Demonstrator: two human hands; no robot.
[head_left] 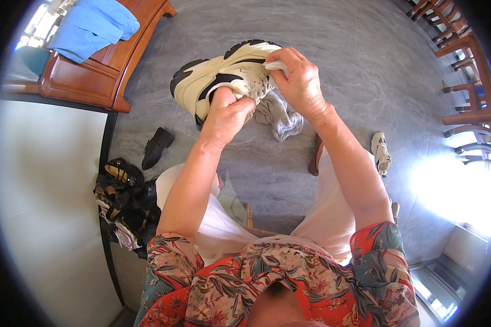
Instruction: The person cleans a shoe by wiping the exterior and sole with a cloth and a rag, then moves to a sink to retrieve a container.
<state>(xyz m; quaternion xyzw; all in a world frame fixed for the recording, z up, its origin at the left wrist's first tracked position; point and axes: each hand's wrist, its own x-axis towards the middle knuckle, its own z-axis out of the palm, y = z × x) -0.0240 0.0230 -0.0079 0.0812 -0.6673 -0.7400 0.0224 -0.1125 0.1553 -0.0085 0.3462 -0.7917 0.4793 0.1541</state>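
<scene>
A cream sneaker with black trim and a chunky sole is held up in front of me, tilted on its side with the toe to the upper right. My left hand grips it at the ankle opening, some fingers hidden inside or behind the collar. Pinched in my right hand is a small white cloth or tissue, which touches the shoe near the toe and laces. Below the shoe, a crumpled grey cloth appears on the floor.
A similar light sneaker stands on the floor at right. One black shoe lies at left, near a pile of shoes along the white wall. Blue fabric covers a wooden cabinet; wooden chairs line the right edge.
</scene>
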